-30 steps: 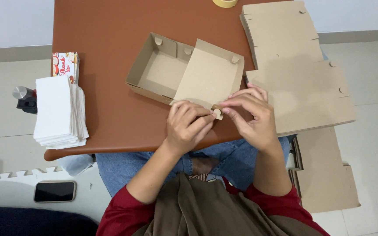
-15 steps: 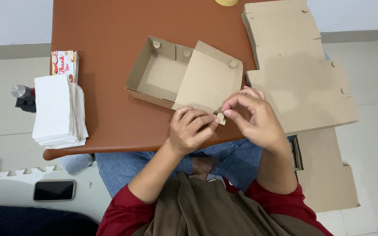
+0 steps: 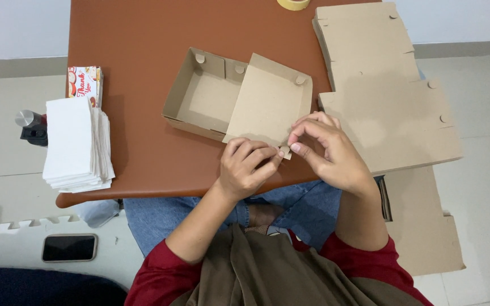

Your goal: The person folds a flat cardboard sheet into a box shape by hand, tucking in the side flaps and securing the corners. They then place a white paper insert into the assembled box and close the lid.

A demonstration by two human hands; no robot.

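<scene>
At near table [image 3: 143, 68] edge, I see both hands pinching small tab on lid corner of cardboard box [image 3: 239, 99]: left hand [image 3: 248, 167] grasping tab, right hand [image 3: 327, 150] fingertips gripping it too. Open room left of box; flat cardboard stack [image 3: 381, 79] crowds right, overhanging edge. Versus 0.5 s ago: hands, box barely shifted.

A brown cardboard box [image 3: 239, 99] lies open on the counter, its shallow tray to the left, its flat lid tilted right, near corner tab pinched in my grip.
</scene>
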